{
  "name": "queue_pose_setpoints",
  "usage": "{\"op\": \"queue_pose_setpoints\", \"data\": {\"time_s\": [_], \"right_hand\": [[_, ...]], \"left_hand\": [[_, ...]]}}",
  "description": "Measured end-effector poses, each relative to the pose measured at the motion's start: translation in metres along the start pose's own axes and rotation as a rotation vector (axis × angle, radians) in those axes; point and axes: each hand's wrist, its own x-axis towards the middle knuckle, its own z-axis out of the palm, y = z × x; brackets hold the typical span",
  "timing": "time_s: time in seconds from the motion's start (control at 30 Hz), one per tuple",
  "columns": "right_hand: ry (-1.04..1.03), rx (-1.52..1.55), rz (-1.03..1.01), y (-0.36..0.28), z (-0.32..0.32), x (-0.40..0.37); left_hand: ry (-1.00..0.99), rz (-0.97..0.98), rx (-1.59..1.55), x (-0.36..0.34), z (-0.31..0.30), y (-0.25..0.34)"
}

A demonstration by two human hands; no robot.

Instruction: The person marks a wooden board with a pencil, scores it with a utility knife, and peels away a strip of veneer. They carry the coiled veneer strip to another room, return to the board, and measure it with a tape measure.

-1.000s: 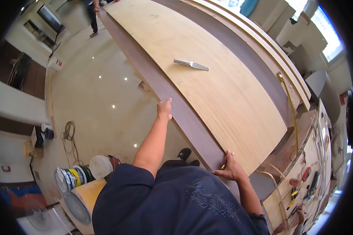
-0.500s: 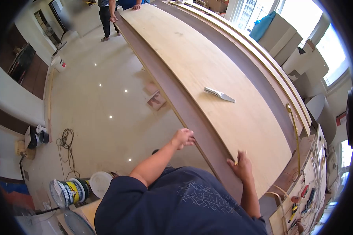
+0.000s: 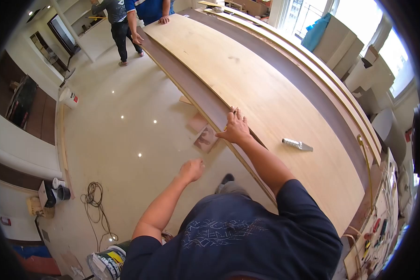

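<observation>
A long, pale plywood sheet (image 3: 284,112) lies on a wider brown-faced board (image 3: 186,74). My right hand (image 3: 236,127) rests at the sheet's left edge, fingers bent over it, with a thin yellow thing, probably a pencil, partly hidden in its grip. Off to the left, above the floor, my left hand (image 3: 192,170) is closed in a loose fist with nothing visible in it. A tool with a pale handle and flat grey blade (image 3: 297,144) lies on the plywood, right of my right forearm.
At the far end a co-worker's hands (image 3: 164,19) touch the boards; another person (image 3: 119,28) stands behind. A yellow tape measure (image 3: 360,140) lies along the right side. Hand tools (image 3: 375,226) are at lower right. Coiled cable (image 3: 94,196) and a paint bucket (image 3: 108,261) are on the floor.
My right hand has moved forward along the plywood's edge, away from the near end. My left hand has drawn back from the board's edge to the left. The view has shifted.
</observation>
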Motion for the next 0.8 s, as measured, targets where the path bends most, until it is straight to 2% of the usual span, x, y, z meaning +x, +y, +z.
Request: {"op": "queue_pose_setpoints", "data": {"time_s": [0.07, 0.23, 0.27, 0.43, 0.5, 0.6, 0.7, 0.8], "right_hand": [[-0.015, -0.026, 0.002, -0.011, 0.013, 0.049], [-0.045, 0.054, 0.076, -0.026, 0.024, 0.139], [-0.069, 0.075, 0.115, -0.027, 0.030, 0.148], [-0.237, 0.070, 0.206, -0.037, 0.030, 0.178], [-0.255, 0.123, 0.202, -0.041, 0.016, 0.176], [-0.276, 0.143, 0.206, -0.042, 0.009, 0.185], [-0.334, 0.112, 0.201, -0.036, 0.010, 0.191], [-0.369, 0.124, 0.221, -0.041, 0.003, 0.195]], "left_hand": [[0.058, 0.080, 0.068, 0.034, -0.030, -0.011], [0.025, 0.171, 0.318, 0.140, -0.106, -0.035], [-0.008, 0.195, 0.376, 0.161, -0.118, -0.047], [0.153, 0.286, 0.700, 0.287, -0.186, -0.090], [0.051, 0.223, 0.824, 0.323, -0.225, -0.082], [-0.073, 0.274, 0.965, 0.383, -0.269, -0.087], [-0.240, 0.350, 1.104, 0.436, -0.305, -0.099], [-0.284, 0.515, 1.107, 0.487, -0.320, -0.124]]}}
